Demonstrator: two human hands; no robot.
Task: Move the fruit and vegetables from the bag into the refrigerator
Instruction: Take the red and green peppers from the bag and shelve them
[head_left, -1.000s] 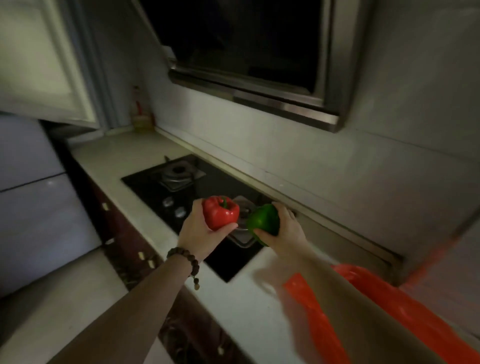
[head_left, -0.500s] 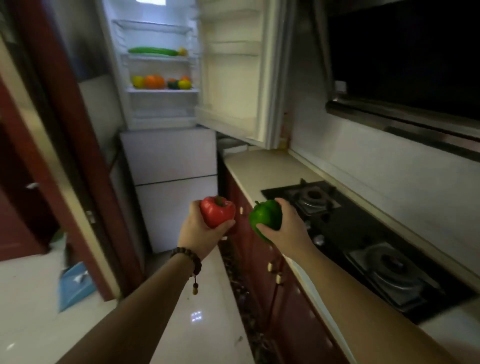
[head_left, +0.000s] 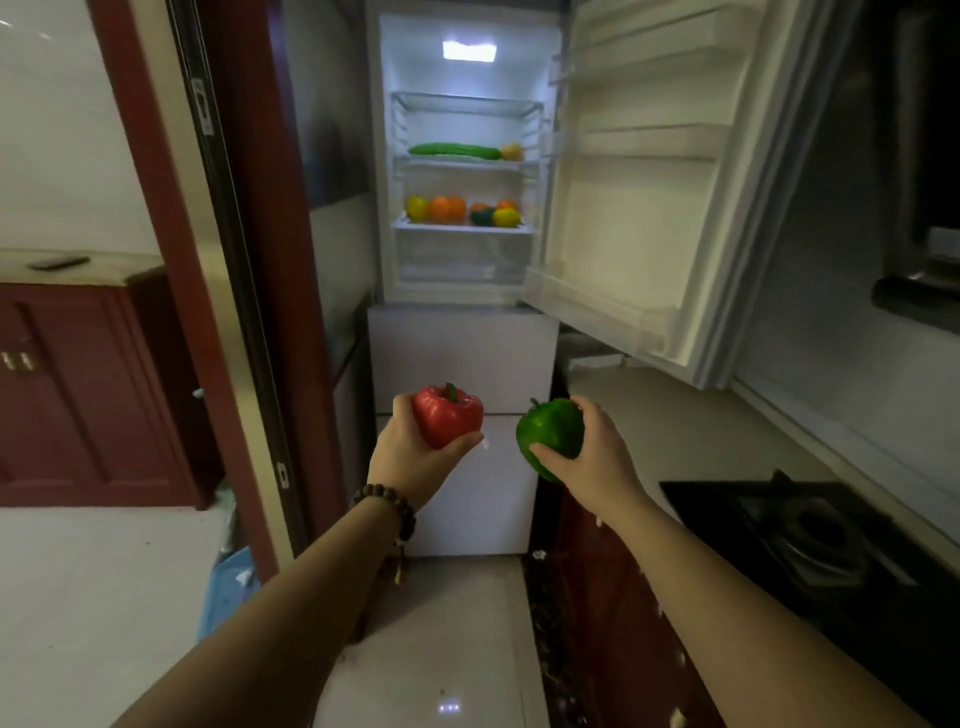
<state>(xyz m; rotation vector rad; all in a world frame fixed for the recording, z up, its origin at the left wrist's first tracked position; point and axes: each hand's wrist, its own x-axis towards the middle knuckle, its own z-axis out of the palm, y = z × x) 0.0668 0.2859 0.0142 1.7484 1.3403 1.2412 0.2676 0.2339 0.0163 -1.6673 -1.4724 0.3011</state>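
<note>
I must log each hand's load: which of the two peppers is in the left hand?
The red pepper is in the left hand, the wrist with the bead bracelet. The green pepper sits in the right hand.

Shelf produce (head_left: 470, 210) too small

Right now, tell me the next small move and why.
Probably step forward and lift both peppers toward the open refrigerator. The left hand grips the red pepper, the right hand the green pepper, both short of the shelves.
</note>
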